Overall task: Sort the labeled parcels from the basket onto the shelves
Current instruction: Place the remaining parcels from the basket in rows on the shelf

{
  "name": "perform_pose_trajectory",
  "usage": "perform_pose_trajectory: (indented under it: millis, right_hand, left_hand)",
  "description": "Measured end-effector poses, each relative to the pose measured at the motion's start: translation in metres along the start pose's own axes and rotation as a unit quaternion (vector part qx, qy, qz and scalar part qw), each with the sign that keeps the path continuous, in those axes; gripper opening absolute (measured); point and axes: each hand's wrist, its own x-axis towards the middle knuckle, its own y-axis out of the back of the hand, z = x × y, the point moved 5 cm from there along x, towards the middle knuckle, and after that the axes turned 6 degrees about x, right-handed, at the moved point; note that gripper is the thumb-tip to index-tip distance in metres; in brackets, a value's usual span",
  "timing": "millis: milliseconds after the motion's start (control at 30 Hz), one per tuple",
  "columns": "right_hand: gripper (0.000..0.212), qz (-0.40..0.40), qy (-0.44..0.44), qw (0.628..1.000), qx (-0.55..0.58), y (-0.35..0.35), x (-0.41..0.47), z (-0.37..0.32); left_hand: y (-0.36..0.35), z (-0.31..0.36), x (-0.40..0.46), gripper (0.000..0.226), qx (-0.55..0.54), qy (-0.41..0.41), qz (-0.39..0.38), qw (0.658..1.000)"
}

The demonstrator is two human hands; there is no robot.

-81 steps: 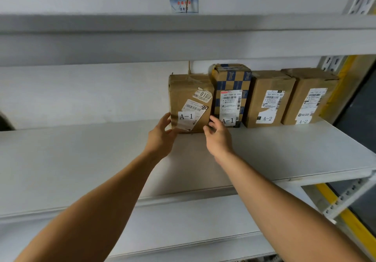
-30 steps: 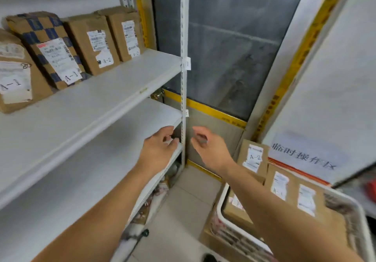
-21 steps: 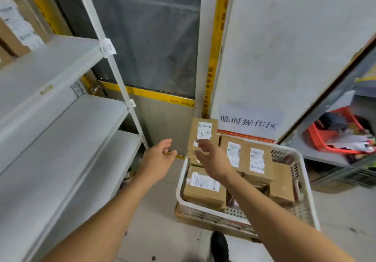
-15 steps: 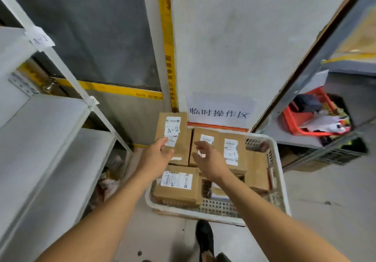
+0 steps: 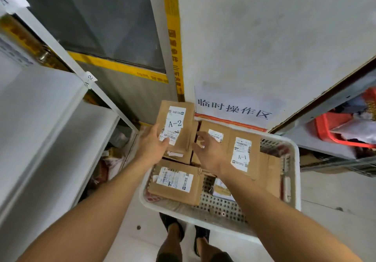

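We reach both hands over the white basket (image 5: pixel 293 170) on the floor. Left hand (image 5: pixel 151 145) lies against the A-2 parcel (image 5: pixel 177 127), thumb on its label, fingers behind it out of sight; we cannot tell if it grips. Right hand (image 5: pixel 209 152) hovers just beside it, fingers spread and loosely bent, holding nothing. A-1 parcel (image 5: pixel 243 150) stands in the basket; white shelves (image 5: pixel 40 109) to the left.

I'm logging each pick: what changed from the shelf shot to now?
Both hands left the A-1 parcel on the shelf and swung down to the basket. The left hand now touches the A-2 parcel; the right hand hovers open beside it. Nothing lifted yet.
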Motion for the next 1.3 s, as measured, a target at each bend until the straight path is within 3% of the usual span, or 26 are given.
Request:
perform_pose_trajectory:
  millis: [300,400,600,833,1000,1300]
  right_hand:
    - [0.08,-0.019,-0.077,0.987,0.139,-0.048,0.049,-0.002]
    - [0.072,-0.015,-0.069,0.983,0.167,-0.054,0.05,0.004]
    - [0.063,-0.04,-0.011,0.979,0.202,-0.045,0.032,-0.008]
    - [0.063,-0.105,0.101,0.974,0.172,-0.037,-0.005,-0.097]
    - [0.065,-0.162,0.211,0.955,0.13,-0.064,-0.041,-0.199]
    - [0.071,-0.285,0.377,0.874,0.11,-0.171,-0.149,-0.36]
  left_hand:
    - [-0.026,-0.032,0.051,0.078,-0.083,0.051,-0.043,0.994]
    - [-0.03,-0.037,0.051,0.062,-0.109,0.032,-0.041,0.993]
    - [-0.013,-0.039,0.023,0.071,-0.155,0.032,-0.024,0.987]
    - [0.078,-0.039,-0.043,0.069,-0.191,0.026,0.108,0.975]
    - [0.173,-0.063,-0.123,0.061,-0.247,0.027,0.257,0.934]
    - [0.312,-0.14,-0.276,0.06,-0.251,0.018,0.446,0.859]
